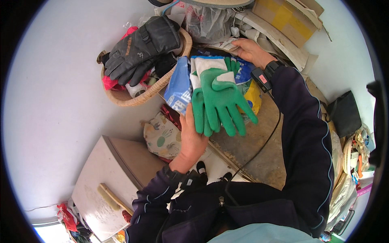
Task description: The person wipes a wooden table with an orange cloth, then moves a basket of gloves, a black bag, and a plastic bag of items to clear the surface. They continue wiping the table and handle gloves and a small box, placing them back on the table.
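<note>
Green-coated work gloves (223,97) with white cuffs lie over a blue plastic bag (180,86) in front of me. My left hand (193,136) grips the bag and gloves from the lower left, its fingers partly hidden beneath them. Beyond the gloves, my right hand (250,51) pinches a flat printed piece (226,45) at its right end. A yellow and blue package (253,97) shows behind the gloves' right side. At the upper left, black padded gloves (146,48) rest on a wicker basket (146,95) filled with cloth and other items.
A cardboard box (284,21) with yellow tape stands at the upper right. A brush (112,197) lies on a pale cabinet (97,170) at lower left. A patterned fabric bag (161,135) sits beside it. A black cable (267,139) runs from my right wrist.
</note>
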Motion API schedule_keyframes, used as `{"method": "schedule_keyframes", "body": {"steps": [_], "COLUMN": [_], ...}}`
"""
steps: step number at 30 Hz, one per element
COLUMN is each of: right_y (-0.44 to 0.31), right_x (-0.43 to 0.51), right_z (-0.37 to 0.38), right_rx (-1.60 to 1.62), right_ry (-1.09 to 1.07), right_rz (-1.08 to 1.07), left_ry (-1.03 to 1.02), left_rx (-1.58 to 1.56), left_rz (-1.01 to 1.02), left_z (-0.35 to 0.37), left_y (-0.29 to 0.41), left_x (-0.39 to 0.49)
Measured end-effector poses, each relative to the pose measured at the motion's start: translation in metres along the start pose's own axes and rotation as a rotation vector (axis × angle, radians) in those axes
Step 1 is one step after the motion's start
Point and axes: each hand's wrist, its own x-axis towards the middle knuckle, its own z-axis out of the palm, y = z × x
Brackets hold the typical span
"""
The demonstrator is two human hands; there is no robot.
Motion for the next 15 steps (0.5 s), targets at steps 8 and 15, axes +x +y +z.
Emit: {"method": "schedule_keyframes", "body": {"steps": [8,15], "right_y": [-0.011,-0.009], "right_x": [0.001,-0.001], "right_z": [-0.003,0.005], "right_rx": [-0.074,-0.049], "right_ry": [-0.008,0.051], "right_rz": [0.051,0.009], "left_ry": [-0.149,-0.168], "left_rx": [-0.027,0.335], "left_rz": [-0.166,0.483], "left_z": [0.004,-0.051], "left_y": [0.017,0.056], "left_x": [0.036,0.036]}}
